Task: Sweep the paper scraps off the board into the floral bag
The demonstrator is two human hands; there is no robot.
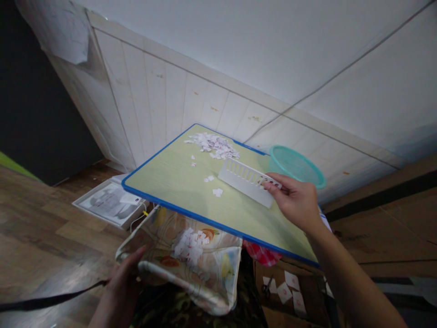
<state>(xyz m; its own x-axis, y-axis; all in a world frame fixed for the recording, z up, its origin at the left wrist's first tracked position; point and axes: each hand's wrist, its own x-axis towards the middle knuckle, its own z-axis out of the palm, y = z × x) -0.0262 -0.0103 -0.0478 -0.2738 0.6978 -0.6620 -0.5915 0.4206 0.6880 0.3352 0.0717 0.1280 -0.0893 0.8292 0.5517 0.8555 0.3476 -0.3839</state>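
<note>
Holding one end of a white rack (248,181), the right hand (296,203) pinched it between thumb and fingers. The rack was hard plastic with a row of thin slots, and it lay on the green board (170,177) with a blue rim. The left hand (119,287) gripped the edge of a soft, flowery cloth (205,273), fingers curled closed around it. A small heap of paper bits (190,245) sat in the cloth, just past that hand. It looked like some bits were already gathered there. More were left: a bigger pile (214,146) lay on the board beyond the rack, and a few loose bits (217,192) lay beside it. A round teal basket (296,165) stood behind the right hand.
</note>
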